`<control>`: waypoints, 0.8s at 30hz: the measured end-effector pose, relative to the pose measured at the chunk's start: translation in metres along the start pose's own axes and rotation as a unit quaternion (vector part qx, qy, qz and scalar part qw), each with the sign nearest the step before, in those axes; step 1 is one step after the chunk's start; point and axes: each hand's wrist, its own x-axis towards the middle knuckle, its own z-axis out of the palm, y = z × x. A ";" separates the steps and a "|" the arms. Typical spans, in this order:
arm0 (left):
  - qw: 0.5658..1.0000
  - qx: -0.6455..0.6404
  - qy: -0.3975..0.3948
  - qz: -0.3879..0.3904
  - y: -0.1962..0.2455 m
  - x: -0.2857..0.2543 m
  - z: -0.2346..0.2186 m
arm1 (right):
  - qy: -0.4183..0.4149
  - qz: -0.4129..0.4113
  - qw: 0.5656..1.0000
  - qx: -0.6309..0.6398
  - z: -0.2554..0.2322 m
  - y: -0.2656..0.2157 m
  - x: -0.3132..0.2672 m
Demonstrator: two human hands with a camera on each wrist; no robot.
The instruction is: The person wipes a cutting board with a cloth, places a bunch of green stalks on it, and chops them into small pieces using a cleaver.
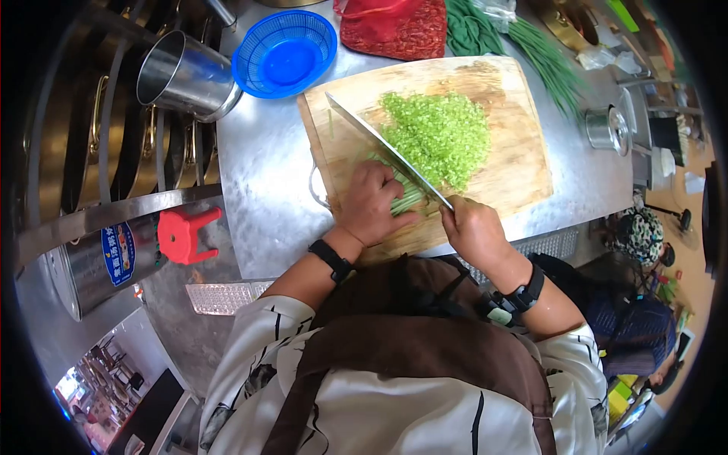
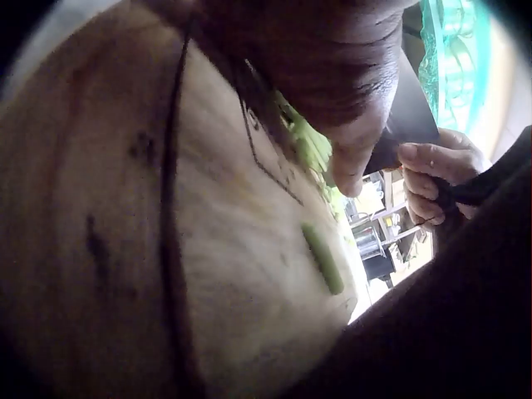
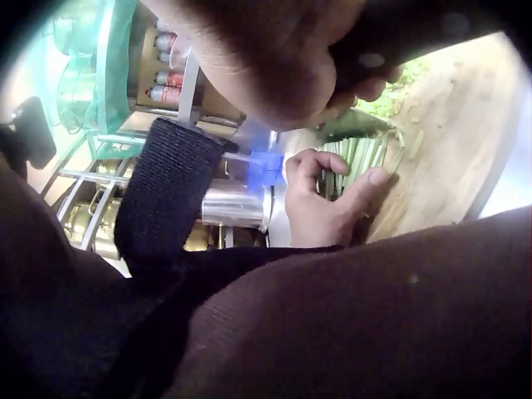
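A wooden cutting board (image 1: 523,152) carries a heap of finely chopped green pieces (image 1: 440,136). The left hand (image 1: 371,201) grips a bundle of green stalks (image 1: 408,197), its fingers curled over them; the right wrist view also shows this hand (image 3: 320,204) around the stalks (image 3: 362,156). The right hand (image 1: 476,231) holds the handle of a long knife (image 1: 387,148), whose blade lies between the left fingers and the heap. In the left wrist view, the left hand (image 2: 332,75) partly hides the greens, and a short stalk piece (image 2: 322,258) lies on the board.
Behind the board are a blue basket (image 1: 322,38), a red bag (image 1: 394,30) and long green stalks (image 1: 542,61). A metal pot (image 1: 186,80) stands at the back left and a small metal container (image 1: 605,129) at the right. A red stool (image 1: 178,236) is at the lower left.
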 end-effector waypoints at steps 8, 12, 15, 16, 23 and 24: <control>1.000 0.000 0.008 -0.001 -0.008 -0.002 0.005 | -0.056 -0.004 0.997 -0.044 -0.050 -0.014 -0.034; 1.000 0.016 0.012 0.006 -0.007 0.001 0.003 | -0.104 0.011 0.993 -0.062 -0.056 -0.015 -0.042; 1.000 0.017 0.015 0.010 -0.009 0.000 0.005 | -0.109 0.016 0.993 -0.049 -0.041 -0.011 -0.031; 1.000 0.017 0.012 0.008 -0.008 -0.001 0.004 | -0.101 0.017 0.994 -0.036 -0.028 -0.007 -0.023; 1.000 -0.026 0.008 0.004 -0.008 -0.003 0.003 | 0.003 -0.011 1.000 -0.014 0.005 0.012 -0.007; 1.000 -0.020 0.011 0.009 -0.007 0.000 0.002 | 0.012 -0.025 0.999 -0.018 0.001 0.012 -0.008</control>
